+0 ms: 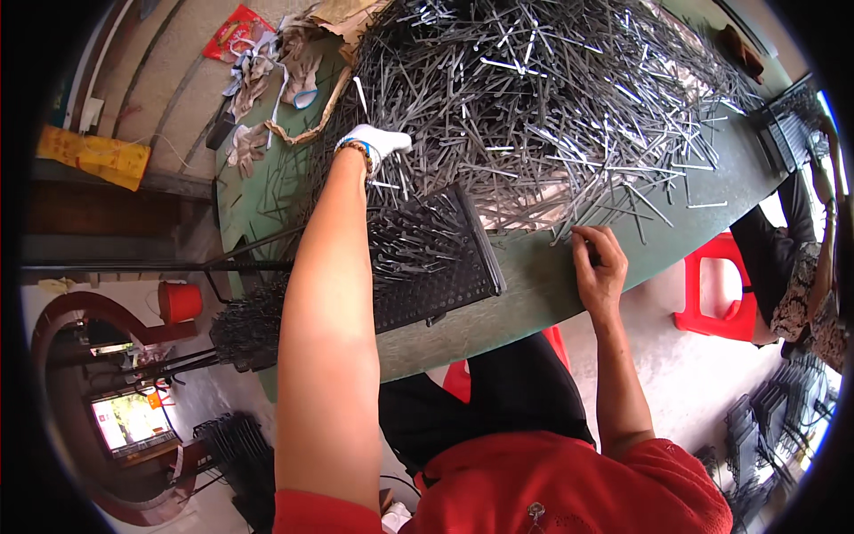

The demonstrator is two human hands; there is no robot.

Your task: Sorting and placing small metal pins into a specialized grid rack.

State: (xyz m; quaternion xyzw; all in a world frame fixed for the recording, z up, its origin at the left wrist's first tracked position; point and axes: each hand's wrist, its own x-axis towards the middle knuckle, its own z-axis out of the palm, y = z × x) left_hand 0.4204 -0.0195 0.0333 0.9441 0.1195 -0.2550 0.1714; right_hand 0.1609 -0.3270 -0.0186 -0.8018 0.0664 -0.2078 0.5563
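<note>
My left hand (378, 142), in a white glove, is closed at the left edge of a large heap of thin dark metal rods (507, 98). Rods lie around it, but what it grips is hidden. Just below that hand is a black perforated tray (436, 289) with many short rods standing or leaning in it. My bare right hand (600, 265) is at the heap's near edge, over the green table (534, 276). Its fingers curl in toward the thumb beside a rod end, and I cannot make out anything between them.
Used gloves (252, 80) and a red packet (238, 31) lie at the far left. A red stool (719, 289) stands to the right, near another person (805, 294). Black racks (765, 427) are on the floor at lower right. A red bucket (180, 303) is at left.
</note>
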